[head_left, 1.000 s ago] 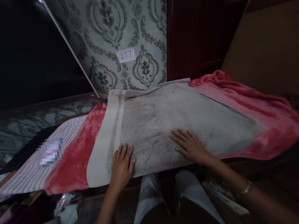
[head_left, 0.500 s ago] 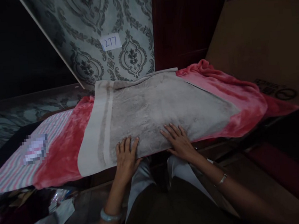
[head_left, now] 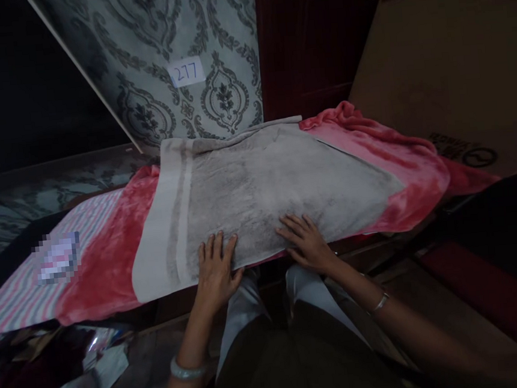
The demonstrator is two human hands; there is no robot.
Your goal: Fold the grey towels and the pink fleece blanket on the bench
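Note:
A grey towel (head_left: 258, 188) with a pale striped band at its left end lies spread over a red and pink plush blanket (head_left: 106, 261). My left hand (head_left: 215, 270) rests on the towel's near edge, fingers apart and palm down. To its right, my right hand (head_left: 305, 241) lies on the same edge, its fingers spread and pointing up and left. Neither hand grips anything. A thin fold runs along the towel's far edge, and red blanket shows beyond its right end.
Striped cloth (head_left: 27, 293) covers the left end, with a blurred patch on it. A large cardboard box (head_left: 451, 68) leans at the right. Behind is patterned wallpaper with a paper label (head_left: 187, 71) reading 277. Bags and clutter (head_left: 105, 364) lie on the lower left.
The view has shifted slightly, so the scene sits a little further left. Both hands stay on the towel's near edge, with the right fingers slightly more bent to the left.

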